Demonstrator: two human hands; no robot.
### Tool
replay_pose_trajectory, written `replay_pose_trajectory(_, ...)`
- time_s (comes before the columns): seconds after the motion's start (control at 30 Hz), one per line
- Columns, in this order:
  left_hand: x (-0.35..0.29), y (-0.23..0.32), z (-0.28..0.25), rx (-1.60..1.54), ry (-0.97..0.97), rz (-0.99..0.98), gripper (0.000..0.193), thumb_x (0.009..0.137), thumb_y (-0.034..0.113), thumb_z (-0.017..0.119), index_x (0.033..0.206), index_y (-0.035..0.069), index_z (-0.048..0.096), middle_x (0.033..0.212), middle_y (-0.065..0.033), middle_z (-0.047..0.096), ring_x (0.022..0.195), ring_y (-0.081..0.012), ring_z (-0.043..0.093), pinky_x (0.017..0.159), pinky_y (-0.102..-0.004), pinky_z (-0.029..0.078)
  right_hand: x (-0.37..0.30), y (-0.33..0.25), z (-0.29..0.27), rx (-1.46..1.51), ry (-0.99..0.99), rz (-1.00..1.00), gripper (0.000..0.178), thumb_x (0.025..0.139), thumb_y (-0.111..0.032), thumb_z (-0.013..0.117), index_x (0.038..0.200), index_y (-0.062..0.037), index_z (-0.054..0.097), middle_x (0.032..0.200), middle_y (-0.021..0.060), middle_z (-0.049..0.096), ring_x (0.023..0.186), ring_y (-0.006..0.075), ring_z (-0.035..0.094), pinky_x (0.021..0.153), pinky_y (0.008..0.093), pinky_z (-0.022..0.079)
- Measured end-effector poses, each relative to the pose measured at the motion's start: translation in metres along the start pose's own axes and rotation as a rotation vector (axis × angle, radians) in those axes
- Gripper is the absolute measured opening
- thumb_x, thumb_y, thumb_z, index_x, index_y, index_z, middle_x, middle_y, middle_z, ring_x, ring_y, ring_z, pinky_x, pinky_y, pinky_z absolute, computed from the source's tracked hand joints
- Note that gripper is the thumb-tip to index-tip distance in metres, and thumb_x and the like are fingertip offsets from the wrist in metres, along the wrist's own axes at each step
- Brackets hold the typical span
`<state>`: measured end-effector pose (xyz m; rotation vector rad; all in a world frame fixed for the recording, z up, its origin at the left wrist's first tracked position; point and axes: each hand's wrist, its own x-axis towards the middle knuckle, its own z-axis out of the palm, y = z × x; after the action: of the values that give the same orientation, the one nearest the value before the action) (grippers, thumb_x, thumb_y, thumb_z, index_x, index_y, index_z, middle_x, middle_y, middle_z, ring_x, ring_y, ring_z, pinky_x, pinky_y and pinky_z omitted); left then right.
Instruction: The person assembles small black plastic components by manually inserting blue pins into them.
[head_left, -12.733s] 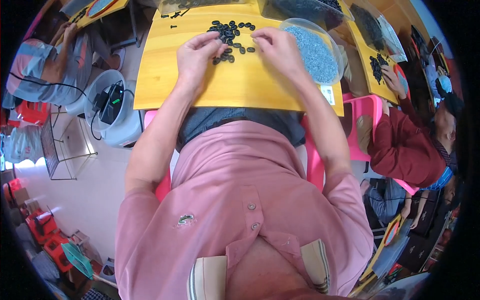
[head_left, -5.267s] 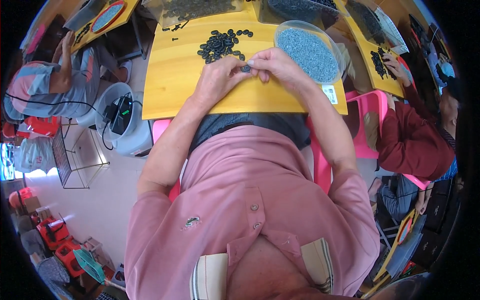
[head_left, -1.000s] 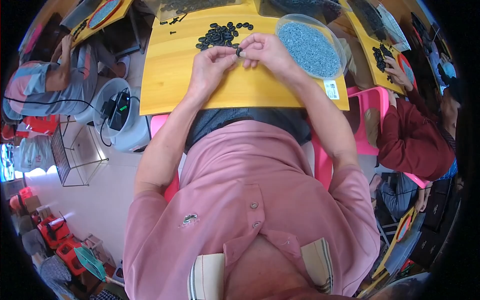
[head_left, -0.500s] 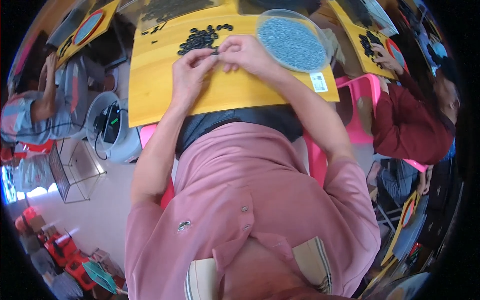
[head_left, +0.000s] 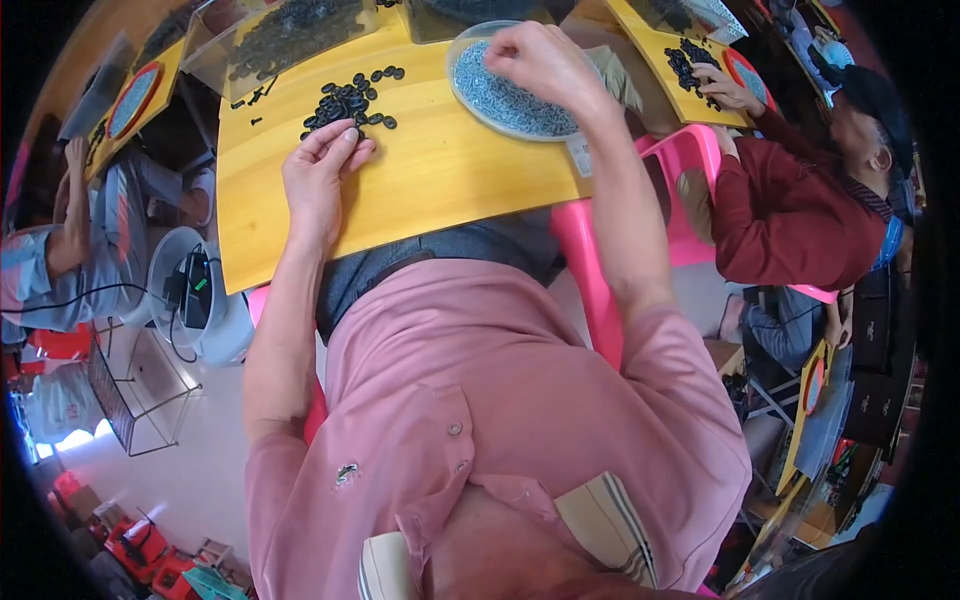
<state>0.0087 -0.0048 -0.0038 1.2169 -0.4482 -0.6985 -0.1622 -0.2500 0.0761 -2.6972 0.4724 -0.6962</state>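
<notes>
My left hand (head_left: 322, 180) is closed in a pinch at the near edge of a pile of small black oval parts (head_left: 342, 103). A bit of black shows at its fingertips, apparently one such part, mostly covered by the thumb and finger. Over at the right, my right hand (head_left: 548, 68) is above a round clear tray (head_left: 460, 105) full of small silvery-blue metal pieces (head_left: 510, 105) that look like screws. Its fingers are drawn together at the tray's far side; anything between them is hidden.
The yellow table (head_left: 270, 215) bears a few loose black bits (head_left: 257, 120) at the left. A clear bin of black parts (head_left: 295, 40) stands at the back. To the right, a pink chair (head_left: 690, 180) and a co-worker in a dark red top (head_left: 790, 225) are close by.
My hands were together in front of the black pile and have come apart. The right has moved up and right over the tray; the left stays by the pile. The view has shifted.
</notes>
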Motion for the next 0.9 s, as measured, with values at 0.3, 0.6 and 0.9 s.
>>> replay_pose_trajectory(0.3,-0.001,-0.001,-0.001,-0.054,-0.031,-0.06,0.027,0.093,0.001,0.063,0.12,-0.005,0.063,0.102,-0.0102,0.068,0.09,-0.0161,0.067,0.082,-0.0243,0.055,-0.031,0.03,0.007,0.007,-0.251,0.23,0.019,0.073,-0.01,0.072,0.091,-0.0031,0.071,0.075,0.0121,0.068,0.072,0.025,0.067,0.068,0.0372,0.051)
replay_pose_trajectory(0.6,0.0,-0.005,-0.002,-0.069,-0.052,-0.071,0.025,0.092,0.001,0.065,0.116,-0.003,0.066,0.1,-0.008,0.068,0.087,-0.0143,0.066,0.082,-0.0242,0.054,-0.03,0.032,0.015,0.015,-0.248,0.275,0.016,0.074,-0.016,0.071,0.088,-0.0076,0.072,0.083,0.0127,0.071,0.086,0.0325,0.068,0.077,0.0433,0.052)
replay_pose_trajectory(0.9,-0.003,-0.002,0.0,-0.041,-0.056,-0.076,0.023,0.093,0.001,0.063,0.116,-0.003,0.064,0.094,-0.0048,0.065,0.087,-0.0137,0.066,0.083,-0.023,0.053,-0.03,-0.008,-0.001,-0.064,-0.316,0.237,0.016,0.079,-0.015,0.068,0.092,-0.0047,0.07,0.081,0.0112,0.069,0.079,0.0249,0.067,0.072,0.0368,0.05)
